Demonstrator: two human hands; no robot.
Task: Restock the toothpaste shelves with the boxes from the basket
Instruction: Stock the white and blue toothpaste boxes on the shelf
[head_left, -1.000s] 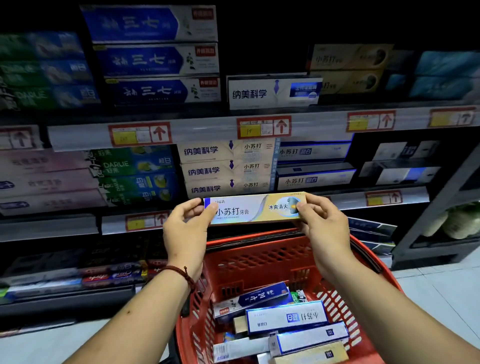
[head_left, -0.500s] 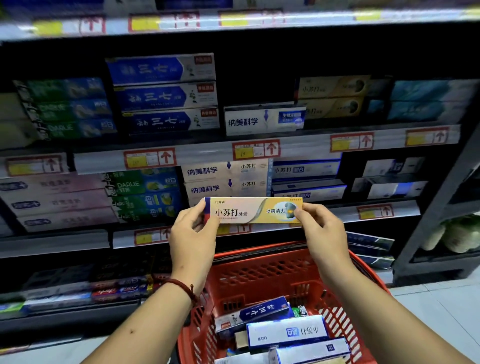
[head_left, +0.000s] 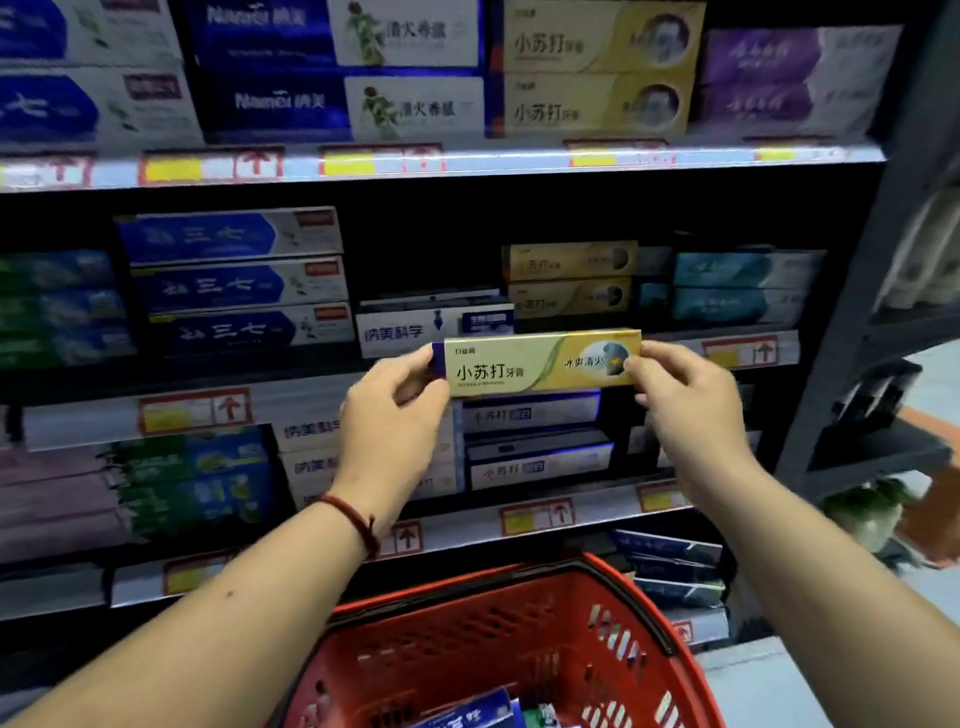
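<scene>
- Up in front of the toothpaste shelves, a yellow box (head_left: 540, 364) is held level and lengthwise between both hands, its printed face towards the camera
- The left hand (head_left: 389, 415) pinches the box's purple left end, fingers curled round it; a red cord bracelet (head_left: 349, 515) sits on that wrist
- The right hand (head_left: 685, 410) pinches the right end between thumb and curled fingers
- The box touches no shelf; it hangs just below and left of two matching yellow boxes (head_left: 569, 280) stacked on the middle shelf
- A red basket (head_left: 467, 618) sits beneath the forearms, with a blue box (head_left: 467, 712) showing in its bottom
</scene>
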